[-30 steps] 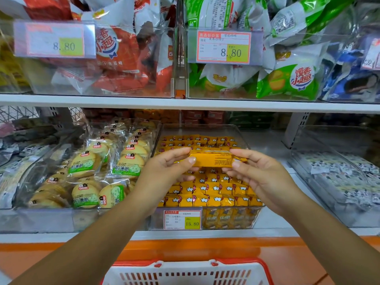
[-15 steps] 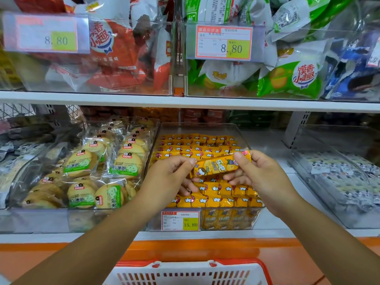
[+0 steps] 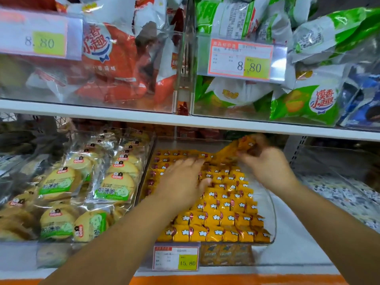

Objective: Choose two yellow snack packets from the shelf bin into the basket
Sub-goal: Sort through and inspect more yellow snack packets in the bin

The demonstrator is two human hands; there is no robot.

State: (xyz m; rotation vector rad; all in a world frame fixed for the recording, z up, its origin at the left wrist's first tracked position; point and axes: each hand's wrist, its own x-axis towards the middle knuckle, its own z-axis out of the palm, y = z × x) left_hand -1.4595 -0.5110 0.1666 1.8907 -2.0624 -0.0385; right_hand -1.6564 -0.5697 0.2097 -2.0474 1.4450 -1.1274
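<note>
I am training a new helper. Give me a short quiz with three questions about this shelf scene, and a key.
1. True or false: the right hand holds a yellow packet.
2. Which price stands on the tag of the bin with the yellow packets? A 8.80, B 15.80, C 5.80.
3. Fill the gap: the left hand, over the packets in the bin, is ___ (open or shut).
Key: 1 true; 2 B; 3 open.
</note>
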